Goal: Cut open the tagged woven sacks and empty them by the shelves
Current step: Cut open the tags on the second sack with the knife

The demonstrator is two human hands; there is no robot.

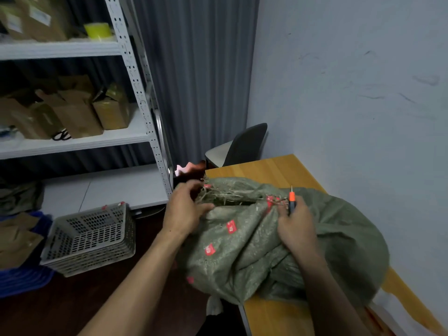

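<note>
reading from the left, i see the shelves (135,139) and a grey basket (92,238) low in front of them. my left hand (184,209) is at the frayed mouth of the woven sack (242,248); it is blurred, but its fingers (191,187) look curled over the loose edge, gripping it. the sack lies bulging on the desk (266,168), red tags (231,226) dotted over it, its mouth gaping a little with threads hanging. my right hand (297,229) rests on the gathered cloth, fingers (282,212) wrapped round an orange-handled cutter (292,198), blade pointing up. i judge the cutting well under way, and the whole emptying by the shelves not yet done, since the sack looks full.
</note>
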